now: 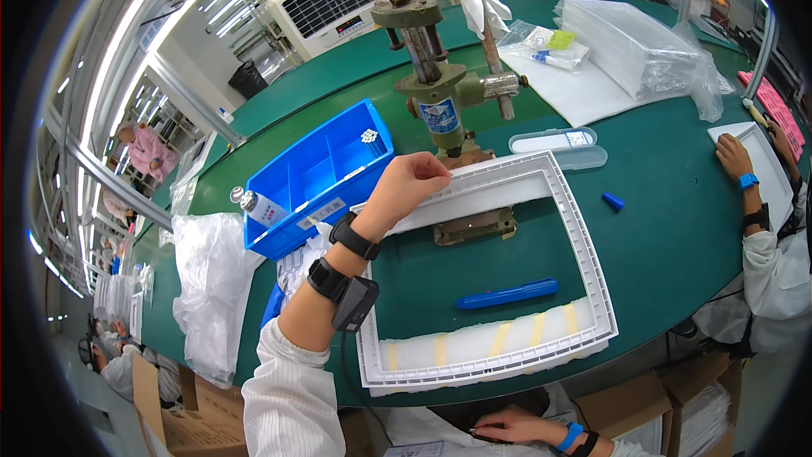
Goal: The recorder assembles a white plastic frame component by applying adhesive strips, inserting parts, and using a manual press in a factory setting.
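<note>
A white rectangular plastic frame (pixel 602 275) lies on the green table, its far side at the foot of a green hand press (pixel 431 93). My left hand (pixel 410 190) is closed in a pinch at the frame's far edge; whatever the fingertips hold is too small to make out. Low in the view, near my lap, my right hand (pixel 512 425) has its fingers pinched together, with a tiny thing at their tips that I cannot name. Inside the frame's opening lies a blue pen-shaped tool (pixel 507 294). White foam with yellow strips (pixel 474 340) shows along the near side.
Left of the press stands a blue divided bin (pixel 317 165), a metal-topped bottle (pixel 260 207) at its corner. A clear plastic case (pixel 554 142) and a blue cone-shaped cap (pixel 613 201) lie to the right. Plastic bags (pixel 211 288) lie left. A co-worker's hand (pixel 734 156) touches a white tray.
</note>
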Demonstrator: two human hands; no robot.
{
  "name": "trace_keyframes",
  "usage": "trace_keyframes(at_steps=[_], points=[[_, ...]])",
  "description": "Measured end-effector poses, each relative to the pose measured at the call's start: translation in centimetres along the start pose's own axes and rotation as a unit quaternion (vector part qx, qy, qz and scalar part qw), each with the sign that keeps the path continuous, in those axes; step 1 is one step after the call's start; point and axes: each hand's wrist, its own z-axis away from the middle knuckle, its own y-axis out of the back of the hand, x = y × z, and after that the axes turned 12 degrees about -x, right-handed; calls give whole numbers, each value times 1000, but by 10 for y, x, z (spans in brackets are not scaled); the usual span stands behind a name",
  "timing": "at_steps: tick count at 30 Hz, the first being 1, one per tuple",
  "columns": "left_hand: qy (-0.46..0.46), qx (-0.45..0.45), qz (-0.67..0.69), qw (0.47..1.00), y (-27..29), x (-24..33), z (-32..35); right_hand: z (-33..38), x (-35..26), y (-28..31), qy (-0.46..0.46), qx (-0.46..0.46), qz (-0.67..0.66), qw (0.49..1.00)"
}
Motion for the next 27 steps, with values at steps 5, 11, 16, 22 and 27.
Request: trace_keyframes(at_steps=[5,11,16,22,27], points=[[23,30,-10,999,-2,8,3,1,-3,0,-10,-7,-7,1000],[77,-8,34,996,7,8,-9,11,-31,3,-15,23,-1,1000],[85,-60,69,992,18,6,-11,62,-175,36,-108,51,3,993],[91,-69,74,991,17,6,-14,86,-295,68,-127,241,351,896],[74,-55,70,993,17,-1,-18,16,-304,123,-227,249,590,734]])
